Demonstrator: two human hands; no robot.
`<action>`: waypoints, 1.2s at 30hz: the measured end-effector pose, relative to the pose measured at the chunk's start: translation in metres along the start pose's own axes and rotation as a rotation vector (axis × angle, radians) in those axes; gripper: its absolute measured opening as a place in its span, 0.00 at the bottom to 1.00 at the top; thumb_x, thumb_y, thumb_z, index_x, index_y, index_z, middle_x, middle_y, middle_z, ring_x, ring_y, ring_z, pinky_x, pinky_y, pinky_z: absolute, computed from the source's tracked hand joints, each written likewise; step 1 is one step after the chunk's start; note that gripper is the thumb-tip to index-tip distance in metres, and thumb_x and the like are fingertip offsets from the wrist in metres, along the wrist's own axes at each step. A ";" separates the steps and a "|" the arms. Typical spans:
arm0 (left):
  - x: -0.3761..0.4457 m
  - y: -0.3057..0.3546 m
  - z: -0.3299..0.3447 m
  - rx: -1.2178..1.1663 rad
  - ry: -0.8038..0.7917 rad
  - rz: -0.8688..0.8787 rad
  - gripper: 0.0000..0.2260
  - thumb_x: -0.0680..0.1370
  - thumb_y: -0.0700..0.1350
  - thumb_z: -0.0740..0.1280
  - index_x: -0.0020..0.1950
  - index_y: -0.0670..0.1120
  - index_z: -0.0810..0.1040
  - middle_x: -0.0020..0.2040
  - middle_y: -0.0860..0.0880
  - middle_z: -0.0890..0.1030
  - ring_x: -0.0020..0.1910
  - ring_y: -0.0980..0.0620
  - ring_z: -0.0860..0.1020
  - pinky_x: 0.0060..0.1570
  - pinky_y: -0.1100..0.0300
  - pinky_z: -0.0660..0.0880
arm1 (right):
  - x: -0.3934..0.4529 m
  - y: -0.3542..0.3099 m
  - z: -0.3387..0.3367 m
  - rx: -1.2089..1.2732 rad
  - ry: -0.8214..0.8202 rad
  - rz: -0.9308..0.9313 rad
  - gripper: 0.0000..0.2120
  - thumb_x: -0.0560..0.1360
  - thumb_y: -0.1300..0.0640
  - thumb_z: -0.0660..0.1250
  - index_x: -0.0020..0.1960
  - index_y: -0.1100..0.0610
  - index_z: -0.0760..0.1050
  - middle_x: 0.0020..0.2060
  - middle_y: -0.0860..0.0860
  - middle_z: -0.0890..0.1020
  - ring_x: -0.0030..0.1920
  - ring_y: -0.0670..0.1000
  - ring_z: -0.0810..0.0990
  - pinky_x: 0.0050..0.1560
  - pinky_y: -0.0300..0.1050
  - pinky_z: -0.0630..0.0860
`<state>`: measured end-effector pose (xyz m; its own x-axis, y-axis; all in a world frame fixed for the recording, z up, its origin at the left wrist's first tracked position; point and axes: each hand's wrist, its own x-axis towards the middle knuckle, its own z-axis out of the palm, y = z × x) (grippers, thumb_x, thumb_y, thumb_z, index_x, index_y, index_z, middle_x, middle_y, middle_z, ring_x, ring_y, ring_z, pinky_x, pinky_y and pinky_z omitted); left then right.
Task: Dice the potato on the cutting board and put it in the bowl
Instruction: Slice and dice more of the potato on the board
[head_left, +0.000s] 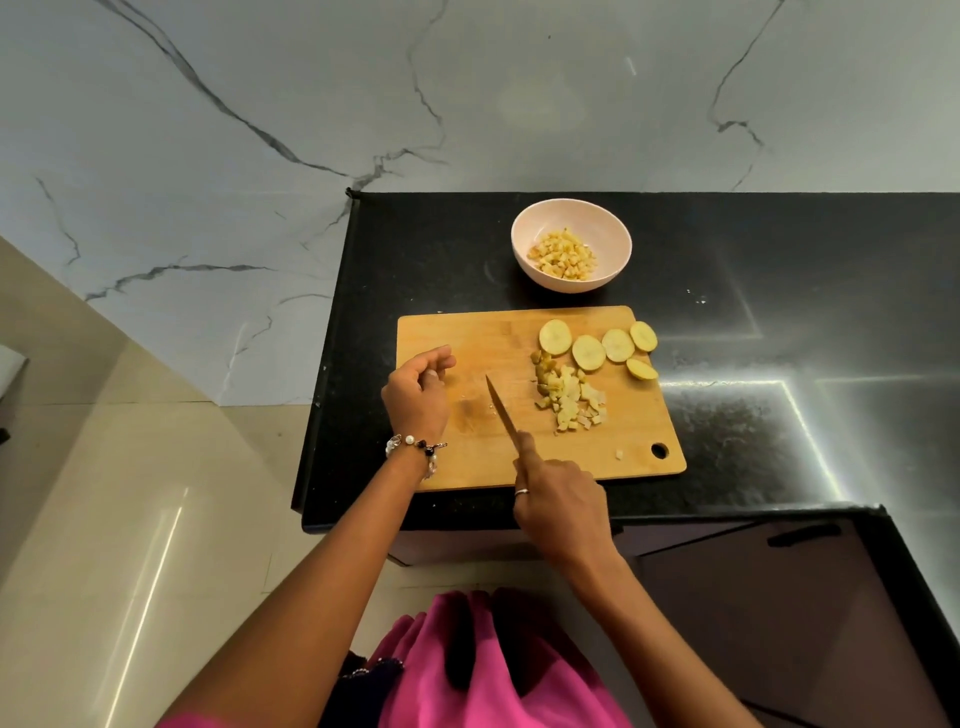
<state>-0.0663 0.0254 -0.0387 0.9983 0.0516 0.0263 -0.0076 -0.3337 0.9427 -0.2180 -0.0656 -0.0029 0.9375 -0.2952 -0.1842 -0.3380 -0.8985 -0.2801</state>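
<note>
Black counter (779, 249), veined marble wall (260, 104)

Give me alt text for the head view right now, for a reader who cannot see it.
A person's right hand holds a knife over a wooden cutting board bearing a pile of diced potato and five potato slices; the empty left hand rests at the board's left. Behind it, a pink bowl holds more dice.

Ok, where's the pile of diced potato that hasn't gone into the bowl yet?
The diced pile sits right of centre on the cutting board, just right of the knife, with the uncut slices beyond it.
</note>
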 end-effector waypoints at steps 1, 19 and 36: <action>-0.001 0.001 0.000 -0.003 -0.001 -0.001 0.12 0.78 0.33 0.60 0.56 0.42 0.80 0.46 0.52 0.82 0.46 0.59 0.80 0.50 0.59 0.79 | -0.001 -0.001 0.004 -0.008 -0.012 -0.004 0.27 0.81 0.54 0.52 0.77 0.52 0.47 0.47 0.56 0.78 0.43 0.57 0.77 0.36 0.46 0.65; -0.034 0.026 0.035 0.420 -0.405 0.918 0.27 0.70 0.35 0.51 0.59 0.56 0.79 0.56 0.49 0.78 0.54 0.45 0.72 0.47 0.56 0.70 | 0.000 0.076 -0.030 -0.338 0.481 -0.021 0.24 0.66 0.62 0.74 0.59 0.46 0.79 0.29 0.54 0.73 0.30 0.55 0.69 0.34 0.47 0.58; 0.029 0.037 0.082 0.532 -0.423 0.488 0.15 0.77 0.40 0.61 0.63 0.46 0.77 0.55 0.45 0.79 0.56 0.45 0.74 0.53 0.51 0.73 | -0.003 0.091 -0.030 0.302 0.460 0.279 0.18 0.78 0.53 0.63 0.67 0.51 0.72 0.42 0.54 0.82 0.42 0.57 0.79 0.38 0.50 0.74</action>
<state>-0.0331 -0.0627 -0.0307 0.8279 -0.5365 0.1638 -0.5227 -0.6319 0.5722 -0.2492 -0.1561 0.0005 0.7270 -0.6765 0.1173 -0.5214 -0.6551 -0.5468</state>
